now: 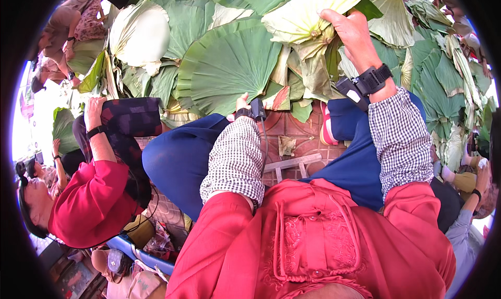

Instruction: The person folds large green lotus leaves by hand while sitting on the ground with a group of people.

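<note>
My right hand is raised at the upper right, its thumb and fingers pinching a pale yellow-green lotus leaf near the stem. Drier, browned leaf folds hang below that grip. Lower and nearer to me, my left hand has its thumb on the base of a broad green lotus leaf, which fans out away from me. A device on the left wrist hides most of those fingers. A similar strapped device sits on the right wrist.
Heaped lotus leaves spread across the far side. A low wooden stool and a leaf scrap rest on paving. On the left sits a person in red, beside a blue crate. Another person's hand shows at right.
</note>
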`<state>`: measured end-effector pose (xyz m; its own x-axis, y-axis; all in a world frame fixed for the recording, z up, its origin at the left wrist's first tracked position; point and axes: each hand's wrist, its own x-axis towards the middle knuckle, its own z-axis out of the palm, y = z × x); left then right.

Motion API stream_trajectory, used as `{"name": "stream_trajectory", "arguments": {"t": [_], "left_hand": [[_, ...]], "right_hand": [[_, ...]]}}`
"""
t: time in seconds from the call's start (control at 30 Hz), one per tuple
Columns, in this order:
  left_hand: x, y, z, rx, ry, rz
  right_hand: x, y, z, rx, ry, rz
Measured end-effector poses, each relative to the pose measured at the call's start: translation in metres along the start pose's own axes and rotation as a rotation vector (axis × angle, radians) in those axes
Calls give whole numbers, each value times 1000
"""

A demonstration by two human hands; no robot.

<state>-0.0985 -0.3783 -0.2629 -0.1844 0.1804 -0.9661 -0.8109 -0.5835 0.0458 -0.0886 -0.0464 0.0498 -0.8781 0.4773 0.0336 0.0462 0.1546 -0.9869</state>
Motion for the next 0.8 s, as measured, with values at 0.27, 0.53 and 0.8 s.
{"name": "stream_trajectory", "arguments": {"t": [0.27,0.53,0.8], "left_hand": [[-45,8,31,-10,-48,192],[-169,38,139,223,140,1176],[-308,0,207,1066,-339,1234]], "right_hand": [[-5,0,10,180,-65,93],[-4,8,6,-76,-52,-16],[-26,0,30,197,-263,85]]}}
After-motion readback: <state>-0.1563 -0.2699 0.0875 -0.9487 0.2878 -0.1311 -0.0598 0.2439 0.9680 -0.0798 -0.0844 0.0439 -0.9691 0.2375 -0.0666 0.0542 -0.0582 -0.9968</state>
